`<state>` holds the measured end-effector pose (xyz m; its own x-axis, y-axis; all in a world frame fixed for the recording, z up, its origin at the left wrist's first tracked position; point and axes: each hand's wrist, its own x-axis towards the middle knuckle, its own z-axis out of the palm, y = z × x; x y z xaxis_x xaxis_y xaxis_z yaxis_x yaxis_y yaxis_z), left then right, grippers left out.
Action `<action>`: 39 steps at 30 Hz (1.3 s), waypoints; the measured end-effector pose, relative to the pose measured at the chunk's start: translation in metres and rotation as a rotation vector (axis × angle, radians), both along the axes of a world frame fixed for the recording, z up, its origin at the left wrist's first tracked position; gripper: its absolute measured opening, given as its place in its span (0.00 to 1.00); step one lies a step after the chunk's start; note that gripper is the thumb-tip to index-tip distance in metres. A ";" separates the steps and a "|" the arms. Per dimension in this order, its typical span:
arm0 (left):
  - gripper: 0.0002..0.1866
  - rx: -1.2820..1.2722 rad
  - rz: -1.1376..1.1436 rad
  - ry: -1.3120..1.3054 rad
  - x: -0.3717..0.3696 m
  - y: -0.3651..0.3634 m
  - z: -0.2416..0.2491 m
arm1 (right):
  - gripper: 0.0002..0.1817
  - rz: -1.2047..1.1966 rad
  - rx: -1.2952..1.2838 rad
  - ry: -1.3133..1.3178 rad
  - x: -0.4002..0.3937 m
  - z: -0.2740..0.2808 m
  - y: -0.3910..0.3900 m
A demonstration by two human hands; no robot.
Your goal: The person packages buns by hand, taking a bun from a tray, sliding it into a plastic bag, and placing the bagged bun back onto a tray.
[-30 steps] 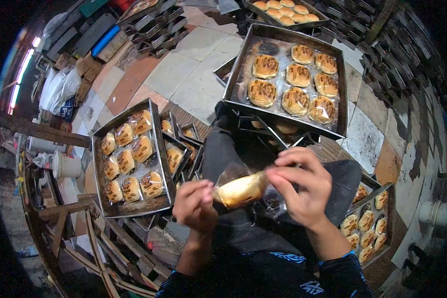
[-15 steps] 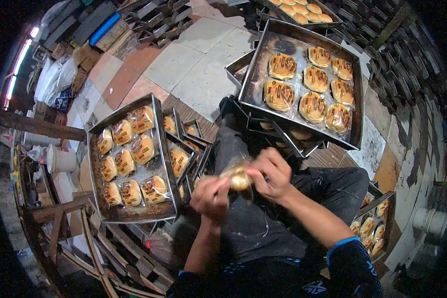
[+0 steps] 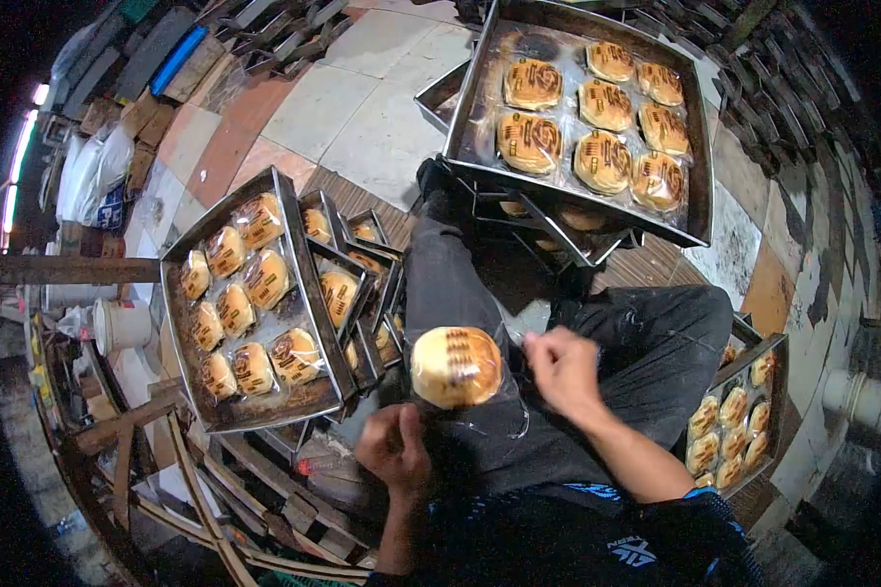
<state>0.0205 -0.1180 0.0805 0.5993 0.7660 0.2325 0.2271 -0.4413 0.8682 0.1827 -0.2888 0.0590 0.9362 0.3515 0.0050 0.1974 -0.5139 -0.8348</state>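
Observation:
A round bun (image 3: 457,367) with dark printed marks, wrapped in a clear plastic bag (image 3: 509,383), is over my lap between my two hands. My right hand (image 3: 564,372) is closed to the right of the bun, its thumb and forefinger pinching what looks like a corner of the bag. To the lower left of the bun, my left hand (image 3: 397,448) is curled shut, thumb against the fingers. Whether plastic is caught in it is too fine to make out.
A metal tray (image 3: 308,293) of wrapped buns stands at left on more stacked trays. Ahead to the right, another tray (image 3: 578,184) holds several wrapped buns. A further bun tray (image 3: 779,391) sits at right. Wooden slats (image 3: 201,499) lie at lower left.
My hands have moved apart and lower. The bun, earlier blurred and mostly hidden between my fingers, now shows its printed face. The view has shifted slightly, with the trays higher in it.

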 end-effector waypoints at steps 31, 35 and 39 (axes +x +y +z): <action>0.10 0.048 -0.319 0.147 0.124 0.013 0.000 | 0.19 -0.537 0.460 0.790 0.264 -0.019 -0.190; 0.22 0.152 -1.163 0.270 0.105 -0.018 0.060 | 0.12 -0.578 0.599 0.737 0.225 0.035 -0.166; 0.24 0.429 -1.472 0.647 0.063 -0.031 0.032 | 0.13 -0.531 0.874 0.648 0.156 0.094 -0.203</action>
